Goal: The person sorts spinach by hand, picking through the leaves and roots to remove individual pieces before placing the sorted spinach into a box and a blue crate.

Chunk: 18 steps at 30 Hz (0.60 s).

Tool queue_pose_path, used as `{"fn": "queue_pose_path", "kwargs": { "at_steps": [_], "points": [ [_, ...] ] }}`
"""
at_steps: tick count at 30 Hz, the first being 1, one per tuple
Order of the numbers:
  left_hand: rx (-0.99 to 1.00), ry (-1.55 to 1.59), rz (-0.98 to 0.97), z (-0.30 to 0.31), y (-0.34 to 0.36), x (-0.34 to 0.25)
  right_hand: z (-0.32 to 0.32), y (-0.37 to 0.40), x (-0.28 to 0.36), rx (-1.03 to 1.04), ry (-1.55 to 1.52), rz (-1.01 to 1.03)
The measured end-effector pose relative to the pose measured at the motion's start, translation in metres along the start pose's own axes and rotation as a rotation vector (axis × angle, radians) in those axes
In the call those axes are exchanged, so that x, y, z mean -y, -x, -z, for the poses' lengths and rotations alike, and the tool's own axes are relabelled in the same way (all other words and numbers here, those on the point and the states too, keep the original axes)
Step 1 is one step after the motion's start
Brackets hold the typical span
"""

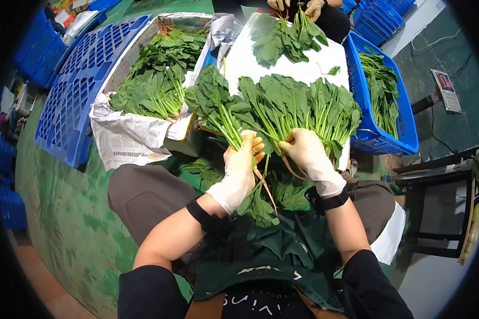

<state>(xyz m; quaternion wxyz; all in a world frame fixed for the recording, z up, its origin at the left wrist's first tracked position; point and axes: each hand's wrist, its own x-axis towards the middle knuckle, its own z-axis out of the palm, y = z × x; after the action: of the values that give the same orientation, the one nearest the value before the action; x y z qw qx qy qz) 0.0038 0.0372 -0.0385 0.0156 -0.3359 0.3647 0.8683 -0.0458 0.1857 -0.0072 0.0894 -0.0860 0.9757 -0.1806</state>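
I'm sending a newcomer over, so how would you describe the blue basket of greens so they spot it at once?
Start from the white board in front of the seated person. Just off its right edge, before the digital scale, is an open blue basket. Unlike the stacked blue crates beyond, it shows leafy greens inside.

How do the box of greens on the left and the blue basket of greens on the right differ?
The box has newspaper draped over its edge; the blue basket shows none.
The box sits left of the white work surface, the blue basket right of it.
The box's greens spread out in broad leafy layers, while the blue basket's lie mostly lengthwise in a narrower row.
Both hold leafy green vegetables.
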Motion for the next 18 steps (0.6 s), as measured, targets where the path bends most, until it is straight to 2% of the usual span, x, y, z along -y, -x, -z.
{"fn": "queue_pose_path", "kwargs": {
  "at_steps": [4,6,10,12,13,14,16,18],
  "points": [
    [0.008,-0.028,0.049,-0.001,0.012,0.006,0.011,-0.002,0.004,0.147,-0.136,-0.038],
    [0.023,-0.022,0.058,0.000,0.014,0.009,0.008,-0.001,0.006,0.134,-0.076,-0.019],
    [0.055,0.000,0.077,0.000,0.017,0.009,0.006,0.006,0.011,-0.001,-0.193,0.042],
    [0.101,0.009,0.203,-0.001,0.018,0.007,0.009,0.015,0.019,-0.085,-0.502,-0.011],
    [0.234,0.097,0.257,0.003,0.009,0.011,0.008,0.020,0.022,-0.127,-0.508,0.034],
    [0.235,0.096,0.258,0.005,0.004,0.012,0.009,0.029,0.030,-0.139,-0.607,0.033],
    [0.302,0.034,0.315,0.002,0.000,0.002,-0.005,0.039,0.031,-0.310,-0.489,0.291],
    [0.414,0.220,0.335,0.001,-0.006,0.000,-0.004,0.062,0.042,-0.379,-0.710,0.356]
  ]
}}
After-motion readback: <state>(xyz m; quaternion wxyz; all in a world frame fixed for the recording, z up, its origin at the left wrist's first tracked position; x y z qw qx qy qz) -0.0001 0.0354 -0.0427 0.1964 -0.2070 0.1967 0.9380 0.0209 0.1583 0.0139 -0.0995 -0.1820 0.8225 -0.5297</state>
